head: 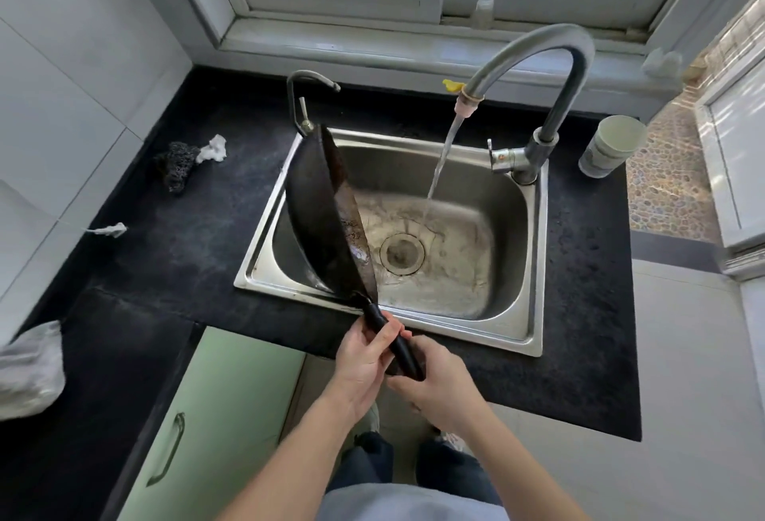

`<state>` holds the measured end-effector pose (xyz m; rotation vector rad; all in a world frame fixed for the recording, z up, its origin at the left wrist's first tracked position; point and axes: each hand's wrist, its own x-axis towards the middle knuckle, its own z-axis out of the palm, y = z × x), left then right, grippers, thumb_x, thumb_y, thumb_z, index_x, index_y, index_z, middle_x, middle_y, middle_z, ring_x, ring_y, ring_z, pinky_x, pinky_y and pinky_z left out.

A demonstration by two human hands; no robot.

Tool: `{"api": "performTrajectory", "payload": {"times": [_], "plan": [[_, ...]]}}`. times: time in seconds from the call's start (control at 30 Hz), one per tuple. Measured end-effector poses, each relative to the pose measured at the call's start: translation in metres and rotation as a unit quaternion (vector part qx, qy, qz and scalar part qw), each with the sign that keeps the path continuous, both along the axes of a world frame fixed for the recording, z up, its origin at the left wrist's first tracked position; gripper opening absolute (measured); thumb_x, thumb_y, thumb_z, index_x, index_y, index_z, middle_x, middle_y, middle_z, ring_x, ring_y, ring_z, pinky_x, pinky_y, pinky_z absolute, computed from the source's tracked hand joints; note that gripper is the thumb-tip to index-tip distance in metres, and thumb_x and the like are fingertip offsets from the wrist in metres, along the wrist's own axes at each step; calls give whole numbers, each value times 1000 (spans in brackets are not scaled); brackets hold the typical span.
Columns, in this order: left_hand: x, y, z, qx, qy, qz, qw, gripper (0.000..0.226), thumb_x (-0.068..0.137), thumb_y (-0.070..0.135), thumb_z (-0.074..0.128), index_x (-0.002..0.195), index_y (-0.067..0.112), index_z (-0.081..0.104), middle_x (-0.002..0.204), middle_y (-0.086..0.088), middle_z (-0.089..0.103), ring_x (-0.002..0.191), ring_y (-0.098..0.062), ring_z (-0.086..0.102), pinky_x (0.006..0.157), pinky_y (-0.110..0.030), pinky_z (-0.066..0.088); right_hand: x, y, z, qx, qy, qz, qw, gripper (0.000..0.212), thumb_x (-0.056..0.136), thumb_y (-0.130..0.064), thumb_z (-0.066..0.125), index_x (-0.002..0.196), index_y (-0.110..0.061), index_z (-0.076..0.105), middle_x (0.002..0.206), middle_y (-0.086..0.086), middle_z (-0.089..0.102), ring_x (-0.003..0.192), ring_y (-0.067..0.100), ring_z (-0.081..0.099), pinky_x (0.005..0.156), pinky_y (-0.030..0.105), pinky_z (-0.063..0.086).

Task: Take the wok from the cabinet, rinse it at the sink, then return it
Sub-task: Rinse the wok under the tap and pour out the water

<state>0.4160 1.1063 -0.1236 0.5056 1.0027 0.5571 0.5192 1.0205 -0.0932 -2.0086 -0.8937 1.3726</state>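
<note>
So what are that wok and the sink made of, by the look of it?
The wok looks like dark seasoned iron or carbon steel: matt black, with brownish patches inside. The sink seems stainless steel: brushed silver, with soft reflections. Both are guesses.

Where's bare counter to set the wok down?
Widest bare patch: black counter left of the sink, below the steel scrubber and tissue wads. Right of the sink, a bare strip below the cup. Crowded: the front edge, where left hand and right hand hold the wok.
</note>
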Motion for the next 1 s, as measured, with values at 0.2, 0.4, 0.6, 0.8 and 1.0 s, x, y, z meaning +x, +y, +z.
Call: {"api": "performTrajectory", "payload": {"times": [0.2, 0.4, 0.6, 0.8, 1.0], "plan": [[12, 6, 6, 51, 44, -2, 998, 16, 91, 0, 65, 105, 5, 60, 89, -9, 67, 79, -13, 68, 78, -24, 55, -35, 11, 5, 53, -155, -73, 984, 34, 95, -20, 59, 128, -26, 53, 106, -3, 71, 102, 25, 68, 78, 38, 51], [9, 15, 5, 77, 65, -33, 994, 36, 87, 4, 72, 120, 6, 59, 116, -23, 69, 109, -32, 68, 90, -35, 58, -31, 15, -5, 112, -76, -140, 981, 44, 89, -16, 73, 129, -30, 64, 88, -18, 71, 79, -4, 67, 68, 8, 49], [-2, 27, 13, 44, 0, -88, 995, 23, 95, 7, 62, 117, 0, 59, 103, -23, 69, 101, -29, 69, 93, -37, 58, -33, 14, -4, 115, -22, -161, 980, 29, 92, -20, 73, 117, -32, 68, 68, -23, 70, 57, 2, 65, 52, 14, 48], [-8, 33, 15, 8, 1, -175, 985, 19, 99, 18, 58, 98, 2, 68, 93, -11, 73, 90, -21, 71, 83, -34, 57, -45, 10, -6, 82, 34, -182, 979, 18, 94, -19, 71, 111, -24, 69, 65, 4, 71, 46, 22, 62, 44, 36, 55], [-13, 35, 4, 32, 56, -226, 972, 16, 99, 15, 59, 112, 6, 59, 85, -9, 74, 90, -23, 71, 92, -42, 58, -65, 14, -9, 61, 75, -241, 966, 13, 97, -17, 66, 110, -20, 67, 60, 1, 68, 45, 16, 57, 41, 28, 49]]}}
